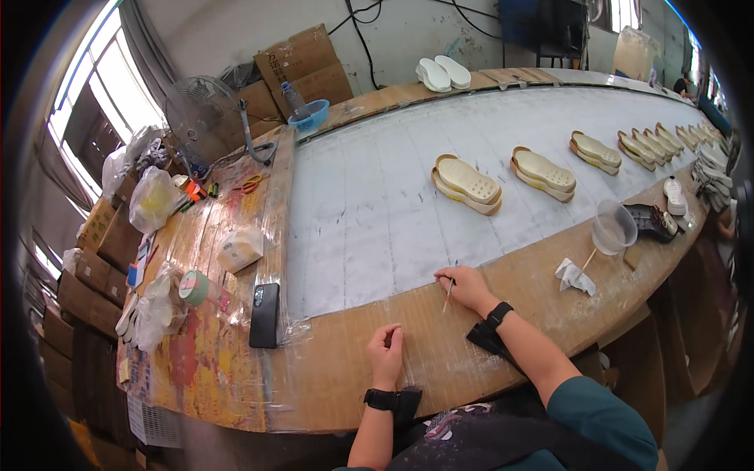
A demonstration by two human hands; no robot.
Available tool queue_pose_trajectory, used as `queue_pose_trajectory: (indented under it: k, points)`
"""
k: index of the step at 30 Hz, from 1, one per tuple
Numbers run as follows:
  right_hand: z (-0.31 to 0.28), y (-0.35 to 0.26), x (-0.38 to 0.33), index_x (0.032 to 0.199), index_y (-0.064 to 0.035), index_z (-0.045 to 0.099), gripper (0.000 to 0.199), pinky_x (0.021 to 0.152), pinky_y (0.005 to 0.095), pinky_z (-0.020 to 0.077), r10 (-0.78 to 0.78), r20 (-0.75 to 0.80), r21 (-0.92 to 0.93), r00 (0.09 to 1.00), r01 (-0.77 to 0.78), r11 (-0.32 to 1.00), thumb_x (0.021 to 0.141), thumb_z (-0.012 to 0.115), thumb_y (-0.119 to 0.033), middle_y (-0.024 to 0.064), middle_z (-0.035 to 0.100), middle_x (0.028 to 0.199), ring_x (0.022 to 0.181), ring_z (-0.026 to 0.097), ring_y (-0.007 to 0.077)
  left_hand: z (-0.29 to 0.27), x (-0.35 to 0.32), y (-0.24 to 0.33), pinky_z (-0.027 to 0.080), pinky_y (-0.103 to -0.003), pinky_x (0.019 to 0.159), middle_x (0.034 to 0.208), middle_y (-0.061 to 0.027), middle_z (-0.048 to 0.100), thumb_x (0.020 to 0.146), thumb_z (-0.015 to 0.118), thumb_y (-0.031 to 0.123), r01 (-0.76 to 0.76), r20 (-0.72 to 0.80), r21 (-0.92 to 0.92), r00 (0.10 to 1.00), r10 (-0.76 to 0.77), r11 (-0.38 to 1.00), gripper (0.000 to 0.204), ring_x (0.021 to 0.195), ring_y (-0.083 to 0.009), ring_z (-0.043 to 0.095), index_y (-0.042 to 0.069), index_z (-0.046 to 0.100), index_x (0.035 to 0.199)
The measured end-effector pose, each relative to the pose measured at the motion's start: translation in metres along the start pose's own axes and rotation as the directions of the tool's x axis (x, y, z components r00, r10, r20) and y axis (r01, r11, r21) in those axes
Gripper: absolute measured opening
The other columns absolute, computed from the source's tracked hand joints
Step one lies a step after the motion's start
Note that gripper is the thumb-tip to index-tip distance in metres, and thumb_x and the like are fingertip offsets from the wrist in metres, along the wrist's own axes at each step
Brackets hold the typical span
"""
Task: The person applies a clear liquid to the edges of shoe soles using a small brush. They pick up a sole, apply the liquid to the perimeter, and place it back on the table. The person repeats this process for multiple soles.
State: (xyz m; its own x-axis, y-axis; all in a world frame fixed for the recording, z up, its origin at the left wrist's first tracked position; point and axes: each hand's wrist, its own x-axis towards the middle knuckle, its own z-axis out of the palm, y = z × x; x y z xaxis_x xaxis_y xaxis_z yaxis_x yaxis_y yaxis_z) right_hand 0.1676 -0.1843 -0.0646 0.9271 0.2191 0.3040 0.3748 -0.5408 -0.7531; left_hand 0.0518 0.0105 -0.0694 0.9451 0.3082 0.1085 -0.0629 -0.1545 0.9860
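My right hand [465, 286] is closed around a thin brush [448, 296] at the near edge of the long white work surface [377, 228]. A dark band circles that wrist. My left hand [385, 357], also banded at the wrist, rests loosely fisted above the brown near border of the table; nothing shows in its fingers. Beyond my hands lie cream shoe soles with tan edges, the nearest sole pair [466, 184] ahead of my right hand. A second sole pair [543, 173] and a third sole pair [594, 152] follow to the right, with several more farther off.
A black phone [265, 315], a green-lidded jar [206, 290] and orange scissors [249, 184] are on the left tabletop. On the right border sit a clear cup [614, 228] and a crumpled tissue [576, 277]. White soles [444, 74] stand at the far edge, a fan [203, 114] at the back left.
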Motion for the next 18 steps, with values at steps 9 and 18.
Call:
queue_pose_trajectory:
  k: [9, 18]
  points:
    - [0.004, 0.006, 0.001, 0.086, -0.0069, 0.064, 0.019, 0.065, 0.0367, 0.0455, 0.012, -0.005, 0.016, 1.000, -0.012, 1.000, 0.077, 0.052, -0.018, 0.0119, 0.062, 0.075, 0.073, 0.058, 0.0287, 0.001, 0.003, 0.009, 0.042, -0.020, 0.060, 0.074, -0.0005, 0.058, 0.081, 0.057, 0.010, 0.026, 0.003, -0.011, 1.000, -0.026, 1.000, 0.013, 0.066, -0.0063, 0.052, 0.000, 0.060, 0.088]
    - [0.001, 0.010, 0.002, 0.088, -0.0047, 0.063, 0.017, 0.064, 0.0354, 0.0454, -0.095, 0.025, 0.042, 0.995, 0.094, 0.995, 0.076, 0.054, -0.013, 0.0133, 0.062, 0.075, 0.071, 0.058, 0.0292, -0.001, 0.003, -0.001, 0.043, -0.021, 0.061, 0.074, -0.0026, 0.059, 0.080, 0.057, 0.010, -0.065, -0.005, 0.105, 0.998, 0.066, 0.992, 0.012, 0.067, -0.0084, 0.054, 0.000, 0.061, 0.086]
